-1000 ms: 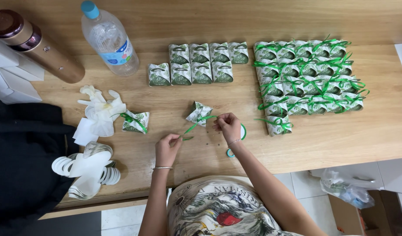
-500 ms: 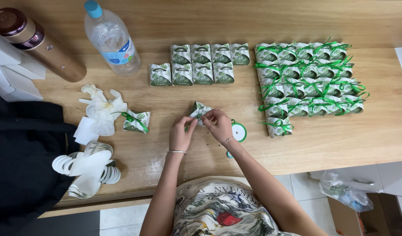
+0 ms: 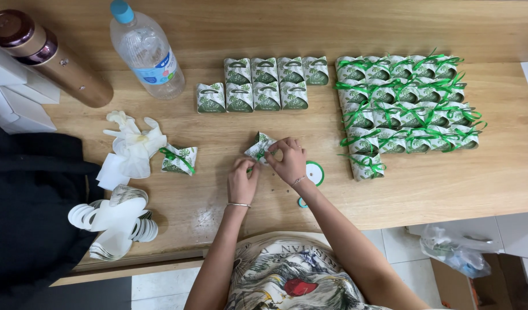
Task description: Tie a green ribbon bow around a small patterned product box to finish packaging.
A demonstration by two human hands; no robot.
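One small box (image 3: 259, 147) in both hands; eight untied boxes (image 3: 263, 84) behind.

I have one view only, from the head camera. It looks almost straight down onto the wooden bench (image 3: 229, 34), far edge at the top of frame, near edge and floor at the bottom. Range is moderate: my forearms enter from below, and both hands sit near centre.
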